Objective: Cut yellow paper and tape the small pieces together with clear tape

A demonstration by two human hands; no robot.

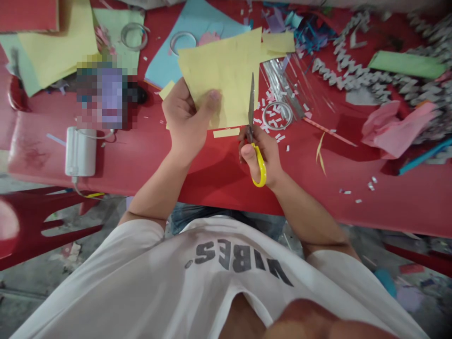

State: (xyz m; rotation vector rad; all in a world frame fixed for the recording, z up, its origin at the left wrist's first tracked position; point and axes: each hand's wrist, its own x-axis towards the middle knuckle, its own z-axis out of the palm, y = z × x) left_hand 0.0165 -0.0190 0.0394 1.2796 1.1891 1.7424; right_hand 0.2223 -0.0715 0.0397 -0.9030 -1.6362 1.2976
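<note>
My left hand (187,117) pinches a yellow paper sheet (226,70) at its lower left edge, thumb on top, and holds it above the red table (141,155). My right hand (263,153) grips yellow-handled scissors (253,127). Their blades point away from me and cut up into the sheet's lower right part. A narrow yellow strip (226,133) lies on the table just below the sheet.
A white power bank (81,151) with a cable lies at the left. Coloured paper sheets, tape rolls (134,36), a clear tape ring (277,115), silver zigzag strips (356,70), pink crumpled paper (395,127) and small scraps cover the far side. A red chair (35,221) stands at the lower left.
</note>
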